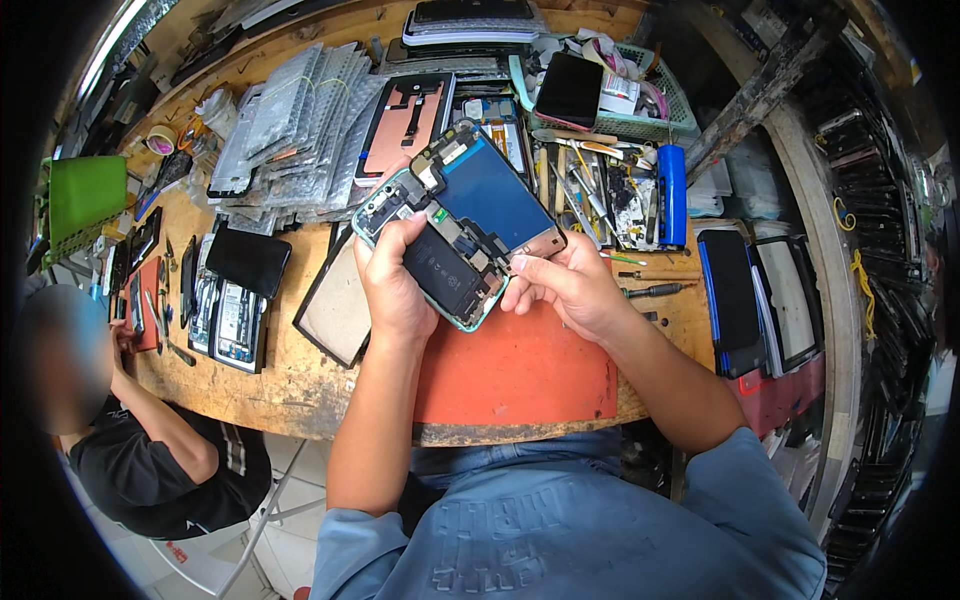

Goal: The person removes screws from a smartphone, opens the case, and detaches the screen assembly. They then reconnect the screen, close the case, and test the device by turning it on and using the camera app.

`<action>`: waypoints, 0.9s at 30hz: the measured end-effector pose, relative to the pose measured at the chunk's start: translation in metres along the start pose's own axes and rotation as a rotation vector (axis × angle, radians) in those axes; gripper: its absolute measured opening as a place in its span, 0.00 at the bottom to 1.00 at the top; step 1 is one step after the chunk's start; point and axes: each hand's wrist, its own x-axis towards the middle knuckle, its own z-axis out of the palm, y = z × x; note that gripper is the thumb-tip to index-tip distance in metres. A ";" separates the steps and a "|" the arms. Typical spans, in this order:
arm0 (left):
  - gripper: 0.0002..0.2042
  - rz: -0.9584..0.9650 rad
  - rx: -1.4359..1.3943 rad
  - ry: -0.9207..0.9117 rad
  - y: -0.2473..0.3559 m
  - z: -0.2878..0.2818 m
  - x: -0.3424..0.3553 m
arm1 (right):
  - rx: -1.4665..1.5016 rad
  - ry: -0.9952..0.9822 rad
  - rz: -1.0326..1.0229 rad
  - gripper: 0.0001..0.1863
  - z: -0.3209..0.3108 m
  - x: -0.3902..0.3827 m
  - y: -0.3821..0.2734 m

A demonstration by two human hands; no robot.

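Observation:
Over an orange mat, my left hand grips an opened teal-framed phone, thumb on its left edge, with the black battery and inner boards exposed. Its detached screen panel, blue-backed, lies tilted to the upper right of the body, close against it. My right hand holds the lower right of this assembly, thumb and fingers at the meeting of panel and body. Whether a cable joins the two parts I cannot tell.
Stacks of bubble-wrapped parts, a basket, scattered tools and a blue cylinder crowd the back. Opened devices lie left, tablets right. A post slants at right. A co-worker sits at lower left.

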 end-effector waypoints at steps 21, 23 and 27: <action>0.39 0.036 0.044 -0.019 0.002 0.002 0.001 | -0.010 0.020 -0.048 0.07 0.000 0.001 0.001; 0.39 0.050 0.073 -0.021 0.002 0.003 0.002 | -0.006 0.026 -0.048 0.07 0.001 0.001 0.000; 0.39 0.114 0.117 -0.023 0.003 0.004 -0.001 | 0.000 0.007 -0.044 0.07 -0.001 0.001 0.001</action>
